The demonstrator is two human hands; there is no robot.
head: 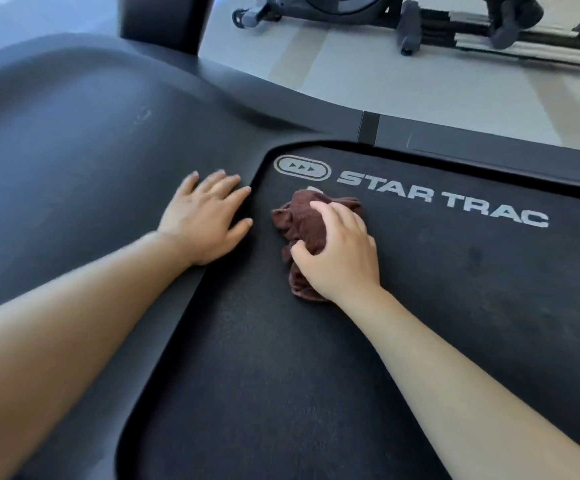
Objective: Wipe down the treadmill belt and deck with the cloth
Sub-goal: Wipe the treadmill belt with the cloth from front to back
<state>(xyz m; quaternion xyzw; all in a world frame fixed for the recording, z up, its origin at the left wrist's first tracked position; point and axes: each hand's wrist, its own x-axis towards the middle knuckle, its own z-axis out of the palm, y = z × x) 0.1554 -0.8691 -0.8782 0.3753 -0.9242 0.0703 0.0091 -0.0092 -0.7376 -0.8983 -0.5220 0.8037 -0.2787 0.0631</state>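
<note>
The black treadmill belt [281, 358] fills the lower middle, with a white STAR TRAC logo near its front end. A bunched dark brown cloth [302, 223] lies on the belt just below the logo. My right hand [340, 251] grips the cloth from above, fingers curled into it. My left hand [209, 216] rests flat with straight fingers on the smooth dark motor cover [74, 150], right at the belt's curved front edge. Part of the cloth is hidden under my right hand.
The treadmill's side rail [472, 143] runs along the far edge of the belt. A dark upright post [167, 19] rises at the top. Another exercise machine [420, 26] stands on the pale floor [316, 64] beyond.
</note>
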